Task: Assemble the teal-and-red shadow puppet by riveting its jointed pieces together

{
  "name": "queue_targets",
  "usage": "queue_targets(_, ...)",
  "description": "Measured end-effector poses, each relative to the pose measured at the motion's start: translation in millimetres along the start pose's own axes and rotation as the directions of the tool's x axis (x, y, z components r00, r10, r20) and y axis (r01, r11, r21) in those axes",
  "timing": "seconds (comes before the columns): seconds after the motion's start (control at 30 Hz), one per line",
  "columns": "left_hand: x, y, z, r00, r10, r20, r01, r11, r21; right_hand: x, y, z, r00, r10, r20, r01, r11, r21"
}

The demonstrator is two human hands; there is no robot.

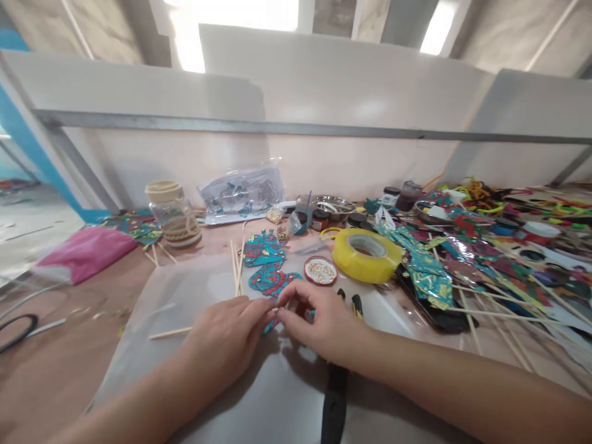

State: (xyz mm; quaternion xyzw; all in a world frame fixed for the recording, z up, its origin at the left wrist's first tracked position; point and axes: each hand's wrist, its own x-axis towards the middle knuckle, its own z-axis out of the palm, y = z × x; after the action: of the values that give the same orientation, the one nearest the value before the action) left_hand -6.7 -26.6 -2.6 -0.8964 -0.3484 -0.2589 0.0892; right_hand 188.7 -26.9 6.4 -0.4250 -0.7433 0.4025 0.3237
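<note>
My left hand [226,333] is closed around a thin wooden stick [171,333], whose one end sticks out to the left. Its fingertips meet those of my right hand [319,317], which is pinched at the stick's other end. What my right fingers grip is too small and covered to tell. Just beyond the hands lies a turquoise and red patterned cut-out [268,265], partly hidden by my fingers. A round red-rimmed lid [320,271] with small beads lies behind my right hand. A black-handled tool [335,394] lies partly under my right wrist.
A yellow tape roll [367,256] stands right of the lid. Several wooden sticks [237,268] lie left of the cut-out. A glass jar [176,216], a plastic packet [243,191] and paint pots [320,219] line the back. Patterned pieces [425,268] cover a phone [437,314] at right.
</note>
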Motion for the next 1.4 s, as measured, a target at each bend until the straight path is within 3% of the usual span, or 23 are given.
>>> queue_targets(0.2, -1.8, -2.3, 3.7, 1.0, 0.022, -0.003, -0.022, 1.0, -0.015, -3.5, -2.0, -4.0, 0.979, -0.201, -0.045, 0.187, 0.959, -0.212)
queue_targets(0.5, -1.5, -1.3, 2.2, 0.996, 0.05, -0.07, -0.051, 0.999, 0.0, -3.4, 7.1, -4.1, 0.867, -0.497, -0.048, 0.433, 0.796, -0.424)
queue_targets(1.17, -4.8, 1.0, 0.3, 1.0, 0.006, -0.029, -0.006, 1.0, 0.019, -2.9, 3.2, -5.4, 0.867, -0.49, -0.091, 0.398, 0.79, -0.467)
queue_targets(1.4, -4.4, 1.0, 0.0, 1.0, 0.007, -0.007, -0.007, 0.999, 0.039, -2.3, 1.8, -4.8, 0.889, -0.449, -0.084, 0.355, 0.794, -0.493)
